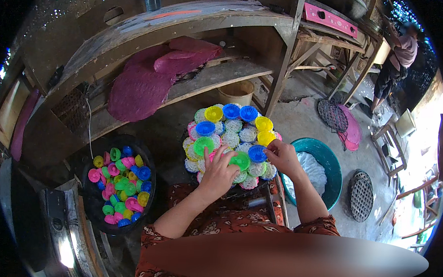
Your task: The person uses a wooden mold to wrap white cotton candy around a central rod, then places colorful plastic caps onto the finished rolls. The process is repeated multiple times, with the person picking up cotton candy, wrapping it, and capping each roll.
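Note:
In front of me is a crowded pile of small white lacy-looking pieces in coloured cups (pixel 232 138). Fluted plastic moulds in blue, yellow and green sit on top of it. My left hand (pixel 217 176) reaches over the near left part, fingers apart, between a green mould (pixel 203 145) and another green mould (pixel 239 160). Something pink shows partly beneath those fingers. At the near right, my right hand (pixel 283 159) has its fingertips closed on the rim of a blue mould (pixel 257 153). The pile's support is mostly hidden.
A black basin (pixel 150 204) of loose coloured moulds stands at the left. To the right is a teal basin (pixel 333 179) containing a white mass (pixel 310 177). A wooden shelf (pixel 218 80) with magenta mesh (pixel 140 84) lies beyond. Another person (pixel 405 52) stands far right.

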The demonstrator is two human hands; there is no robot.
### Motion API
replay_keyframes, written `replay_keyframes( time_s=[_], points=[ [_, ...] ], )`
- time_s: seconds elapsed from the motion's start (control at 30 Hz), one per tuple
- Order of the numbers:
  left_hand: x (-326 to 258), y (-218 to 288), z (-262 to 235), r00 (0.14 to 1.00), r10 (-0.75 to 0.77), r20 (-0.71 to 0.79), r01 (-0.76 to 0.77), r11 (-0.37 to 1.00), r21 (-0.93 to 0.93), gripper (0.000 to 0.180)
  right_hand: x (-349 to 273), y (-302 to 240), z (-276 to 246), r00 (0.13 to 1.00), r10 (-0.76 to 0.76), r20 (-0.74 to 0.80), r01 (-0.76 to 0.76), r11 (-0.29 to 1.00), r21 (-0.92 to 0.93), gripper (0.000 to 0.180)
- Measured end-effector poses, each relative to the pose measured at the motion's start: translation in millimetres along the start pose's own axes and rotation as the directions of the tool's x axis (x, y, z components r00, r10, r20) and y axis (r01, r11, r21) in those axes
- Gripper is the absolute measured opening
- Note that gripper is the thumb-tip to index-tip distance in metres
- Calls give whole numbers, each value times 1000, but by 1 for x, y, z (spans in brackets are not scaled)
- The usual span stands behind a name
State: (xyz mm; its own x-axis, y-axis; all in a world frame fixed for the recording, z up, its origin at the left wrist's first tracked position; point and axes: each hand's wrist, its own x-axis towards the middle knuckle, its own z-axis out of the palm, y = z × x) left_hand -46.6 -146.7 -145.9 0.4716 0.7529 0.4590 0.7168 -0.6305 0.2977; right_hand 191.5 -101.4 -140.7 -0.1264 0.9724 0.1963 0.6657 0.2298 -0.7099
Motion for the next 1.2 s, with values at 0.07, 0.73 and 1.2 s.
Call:
replay_keyframes(
  time_s=[0.07,0.73,1.2],
  points=[
    [0,-2,-1,1000,25,-11,-25,1000,6,7,-1,-3,2,1000,20,12,-21,999,34,20],
    [-258,-245,-201,484,-864,-140,872,490,-11,39,-82,-36,-29,962,60,-265,-54,998,32,15],
    [-290,-374,-106,-121,-954,-274,770,84,-633,61,-98,-60,-19,970,71,-233,-69,997,17,19]
  ],
)
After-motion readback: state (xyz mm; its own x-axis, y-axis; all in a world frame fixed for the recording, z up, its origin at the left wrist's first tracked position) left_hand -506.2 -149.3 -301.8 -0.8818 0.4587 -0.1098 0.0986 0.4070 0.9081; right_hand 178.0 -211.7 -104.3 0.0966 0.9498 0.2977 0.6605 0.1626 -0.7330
